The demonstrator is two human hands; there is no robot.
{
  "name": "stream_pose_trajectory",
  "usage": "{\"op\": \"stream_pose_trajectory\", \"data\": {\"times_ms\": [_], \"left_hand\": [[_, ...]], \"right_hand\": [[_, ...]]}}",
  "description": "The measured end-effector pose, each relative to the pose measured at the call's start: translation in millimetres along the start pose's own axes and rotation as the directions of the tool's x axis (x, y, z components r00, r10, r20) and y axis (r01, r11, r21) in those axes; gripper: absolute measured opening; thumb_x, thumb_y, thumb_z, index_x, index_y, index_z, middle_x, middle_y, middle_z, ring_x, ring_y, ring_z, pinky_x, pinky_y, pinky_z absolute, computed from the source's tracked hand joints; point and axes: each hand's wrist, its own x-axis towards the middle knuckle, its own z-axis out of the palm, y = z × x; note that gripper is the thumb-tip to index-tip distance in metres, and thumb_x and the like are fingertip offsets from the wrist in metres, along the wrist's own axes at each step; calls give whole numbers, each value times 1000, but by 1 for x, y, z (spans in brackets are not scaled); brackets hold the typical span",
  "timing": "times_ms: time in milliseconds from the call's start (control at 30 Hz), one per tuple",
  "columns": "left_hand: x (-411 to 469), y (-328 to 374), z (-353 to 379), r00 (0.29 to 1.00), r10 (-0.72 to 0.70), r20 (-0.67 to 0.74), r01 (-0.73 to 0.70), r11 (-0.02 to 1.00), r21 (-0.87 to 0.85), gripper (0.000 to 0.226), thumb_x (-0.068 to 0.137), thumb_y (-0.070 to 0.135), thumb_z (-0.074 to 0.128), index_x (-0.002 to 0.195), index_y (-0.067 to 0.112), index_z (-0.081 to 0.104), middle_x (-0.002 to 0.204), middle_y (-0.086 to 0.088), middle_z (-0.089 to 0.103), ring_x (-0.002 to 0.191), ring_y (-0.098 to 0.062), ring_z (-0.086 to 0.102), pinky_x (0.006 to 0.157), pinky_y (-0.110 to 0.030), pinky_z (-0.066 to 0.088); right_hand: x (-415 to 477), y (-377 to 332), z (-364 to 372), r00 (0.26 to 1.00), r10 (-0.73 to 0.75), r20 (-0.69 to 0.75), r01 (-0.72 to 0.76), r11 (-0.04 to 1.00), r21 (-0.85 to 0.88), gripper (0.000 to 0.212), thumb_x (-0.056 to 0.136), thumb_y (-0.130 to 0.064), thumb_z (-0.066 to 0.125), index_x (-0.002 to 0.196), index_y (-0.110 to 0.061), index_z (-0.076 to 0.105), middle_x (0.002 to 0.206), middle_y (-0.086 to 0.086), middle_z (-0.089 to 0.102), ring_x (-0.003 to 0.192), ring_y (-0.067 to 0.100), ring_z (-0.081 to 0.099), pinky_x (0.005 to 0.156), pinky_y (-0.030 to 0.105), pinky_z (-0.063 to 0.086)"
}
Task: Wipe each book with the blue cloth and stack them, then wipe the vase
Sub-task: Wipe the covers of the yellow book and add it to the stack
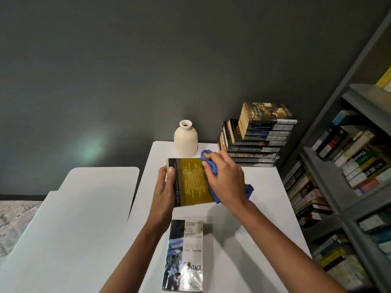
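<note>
A white bench (264,218) stood against a dark grey wall, with a crowded bookshelf (349,166) at 3 o'clock. One cream vase (185,138) sat at 12 o'clock. One book stack (258,140) at 2 o'clock showed "NEVERWHERE" and "THE HONDA MYTH". One paperback (186,256) at 6 o'clock read "CARL SAGAN", "CONTACT". At centre, the left hand (166,187) gripped one gold "FOLGER" book (193,182) in its fingers. The right hand (226,178) fingers clutched the one blue cloth (208,158) against the cover.

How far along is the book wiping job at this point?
Likely done: a tall stack of books sits at the far right corner of the table. In hand: the left hand holds a yellow book while the right hand rubs it with the blue cloth. Left: the paperback lying nearest, then the vase.
</note>
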Motion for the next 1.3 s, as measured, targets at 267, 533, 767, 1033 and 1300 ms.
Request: {"op": "stream_pose_trajectory", "data": {"times_ms": [267, 533, 767, 1033, 1300], "left_hand": [[-3, -5, -8, 997, -64, -40, 60, 993, -100, 38, 99, 45, 37, 111, 14, 57, 109, -12, 64, 101, -21, 64, 88, -40, 53], [7, -1, -7, 993, -114, -7, 112, 984, -141, 46, 102, 45, 34, 116, 8, 59, 107, -18, 67, 100, -27, 65, 82, -37, 58], [2, 0, -3, 990, -139, 35, 143, 982, -127, 51, 101, 46, 34, 126, 7, 55, 120, -23, 63, 115, -35, 62, 93, -42, 54], [-3, -11, 1, 990, -140, 33, 144, 974, -177, 45, 103, 41, 31, 120, 10, 59, 108, -16, 70, 102, -30, 68, 77, -29, 58], [-4, -8, 2, 996, -73, 51, 78, 993, -87, 50, 94, 50, 35, 125, 14, 51, 107, -8, 61, 96, -16, 66, 76, -30, 56]], "right_hand": [[-41, -5, -1, 944, -305, 128, 293, 950, 104, 27, 88, -24, 65, 115, -25, 66, 93, -6, 54, 69, 3, 48, 59, 18, 50], [-23, -32, 8, 930, -345, 130, 324, 932, 161, 27, 92, -27, 59, 118, -23, 66, 96, -4, 53, 75, 9, 55, 59, 22, 48], [-20, -19, 0, 927, -348, 140, 319, 927, 197, 26, 92, -32, 53, 111, -25, 70, 91, -6, 55, 74, 9, 56, 59, 26, 50], [-20, -31, 11, 949, -295, 111, 274, 946, 171, 23, 94, -28, 54, 111, -23, 68, 90, -5, 50, 75, 8, 53, 60, 19, 43], [-11, -5, 4, 996, -86, -7, 86, 989, 124, 22, 92, -22, 61, 112, -21, 69, 89, -5, 54, 71, 8, 54, 56, 25, 49]]}}
